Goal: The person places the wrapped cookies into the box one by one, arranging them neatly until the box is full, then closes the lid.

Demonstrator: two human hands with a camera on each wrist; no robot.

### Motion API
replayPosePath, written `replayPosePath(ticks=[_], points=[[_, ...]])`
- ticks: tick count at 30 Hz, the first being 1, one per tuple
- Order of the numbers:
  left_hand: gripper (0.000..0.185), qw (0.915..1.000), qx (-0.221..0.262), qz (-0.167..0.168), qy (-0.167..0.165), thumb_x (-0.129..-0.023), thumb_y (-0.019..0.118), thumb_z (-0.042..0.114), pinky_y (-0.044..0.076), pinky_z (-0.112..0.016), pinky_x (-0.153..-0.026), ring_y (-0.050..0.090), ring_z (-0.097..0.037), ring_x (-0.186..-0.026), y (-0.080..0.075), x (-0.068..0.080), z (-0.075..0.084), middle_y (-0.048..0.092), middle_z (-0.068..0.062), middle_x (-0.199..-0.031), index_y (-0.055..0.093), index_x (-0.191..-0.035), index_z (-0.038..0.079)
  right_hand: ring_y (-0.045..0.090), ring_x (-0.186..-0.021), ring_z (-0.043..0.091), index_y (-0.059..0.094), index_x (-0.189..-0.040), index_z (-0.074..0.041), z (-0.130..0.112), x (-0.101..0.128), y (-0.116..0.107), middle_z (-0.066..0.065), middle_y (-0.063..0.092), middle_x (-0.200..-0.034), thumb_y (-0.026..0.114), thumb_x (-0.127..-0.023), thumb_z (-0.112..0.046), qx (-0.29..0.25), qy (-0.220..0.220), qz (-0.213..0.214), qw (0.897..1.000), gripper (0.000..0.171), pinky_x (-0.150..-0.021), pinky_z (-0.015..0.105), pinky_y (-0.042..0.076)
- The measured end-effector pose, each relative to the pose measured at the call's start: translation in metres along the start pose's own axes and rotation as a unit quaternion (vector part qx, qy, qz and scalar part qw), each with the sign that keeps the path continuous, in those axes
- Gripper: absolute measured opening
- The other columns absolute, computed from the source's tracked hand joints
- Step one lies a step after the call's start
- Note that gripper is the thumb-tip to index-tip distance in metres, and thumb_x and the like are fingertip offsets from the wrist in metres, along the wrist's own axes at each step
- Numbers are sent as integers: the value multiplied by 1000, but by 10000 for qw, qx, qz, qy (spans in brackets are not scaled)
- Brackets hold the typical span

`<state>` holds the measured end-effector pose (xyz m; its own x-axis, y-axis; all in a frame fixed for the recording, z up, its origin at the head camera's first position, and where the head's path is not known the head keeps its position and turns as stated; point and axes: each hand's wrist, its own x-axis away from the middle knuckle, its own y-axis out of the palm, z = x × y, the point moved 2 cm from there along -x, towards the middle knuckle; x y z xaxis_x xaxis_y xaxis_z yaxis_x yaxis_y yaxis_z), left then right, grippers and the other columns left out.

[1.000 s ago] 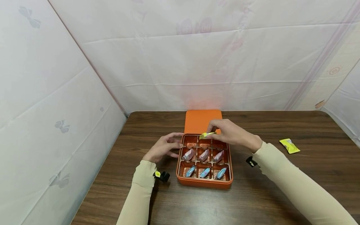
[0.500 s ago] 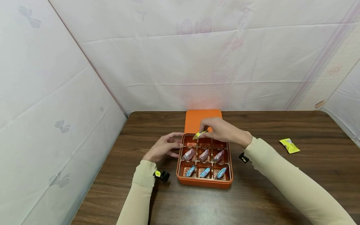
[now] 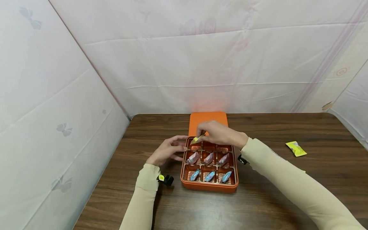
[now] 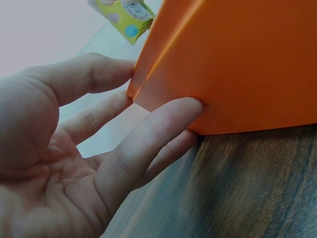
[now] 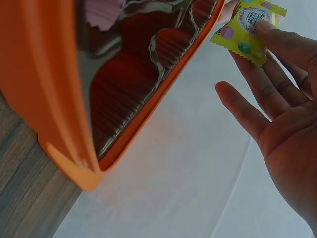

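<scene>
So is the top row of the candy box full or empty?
Empty. The three far cups of the orange box hold no candy; the right hand pinches a yellow candy above the far-left cup.

Second yellow packet (image 3: 296, 149) lies on wooden table (image 3: 287, 191), far right; white sheets (image 3: 201, 57) behind.
</scene>
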<state>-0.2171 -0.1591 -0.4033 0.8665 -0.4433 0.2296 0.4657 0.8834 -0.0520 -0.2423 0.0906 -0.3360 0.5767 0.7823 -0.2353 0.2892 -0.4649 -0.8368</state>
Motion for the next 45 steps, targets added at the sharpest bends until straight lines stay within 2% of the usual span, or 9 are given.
replayPosePath(ticks=[8,12,20,24,30,33,39,45], points=[[52,10000,-27,-30,-10,-107,64,4,66,-48,-81,70,-30,-112,1,1,-1,60,-26,-141,51,-157,8,69,-93,18,71,-99,-11,1,-6,7,-2,70,-99,76,-98,0,25,-231,-74,9997,13,-87,48,61],[51,10000,-28,-2,-30,-107,64,4,66,-48,-81,70,-28,-112,1,2,-1,60,-26,-141,52,-156,7,69,-93,17,72,-98,-12,0,-9,10,-3,71,-98,78,-97,-1,74,-268,-87,9996,12,-86,45,61],[52,10000,-12,8,-27,-106,64,3,66,-48,-81,71,-29,-111,1,0,-1,60,-26,-140,52,-157,7,70,-94,20,72,-99,-11,-3,-14,11,-1,71,-99,77,-97,0,60,-306,219,9993,12,-86,45,62],[53,10000,-25,-12,-35,-106,64,3,66,-48,-81,71,-28,-109,1,0,-1,61,-26,-139,51,-157,7,69,-92,18,72,-97,-10,-3,-15,12,0,71,-98,77,-97,2,62,-328,190,9993,14,-84,42,62],[51,10000,-10,-45,-35,-106,64,4,66,-48,-80,70,-26,-111,2,-2,-1,60,-25,-141,53,-156,8,69,-94,18,74,-97,-8,-2,-14,13,0,72,-98,74,-97,6,60,-225,-146,9996,14,-85,39,62],[51,10000,9,-56,-36,-106,65,4,66,-48,-80,70,-27,-111,3,-2,-1,60,-25,-141,54,-155,8,70,-98,21,75,-99,-6,-1,-10,11,1,73,-101,74,-96,7,49,-157,-268,9995,14,-90,44,61],[52,9999,39,-104,-14,-106,64,3,66,-49,-81,70,-27,-110,3,-2,0,60,-25,-141,52,-156,8,69,-108,26,75,-107,-6,3,-3,6,1,72,-109,78,-95,3,2,-19,-259,9997,15,-98,47,58],[53,10000,60,-73,5,-106,65,3,66,-49,-81,72,-30,-110,2,-3,-1,61,-26,-141,52,-156,8,69,-110,29,75,-113,-7,6,7,-1,3,72,-113,80,-96,-4,-64,238,-174,9995,18,-98,52,58]])
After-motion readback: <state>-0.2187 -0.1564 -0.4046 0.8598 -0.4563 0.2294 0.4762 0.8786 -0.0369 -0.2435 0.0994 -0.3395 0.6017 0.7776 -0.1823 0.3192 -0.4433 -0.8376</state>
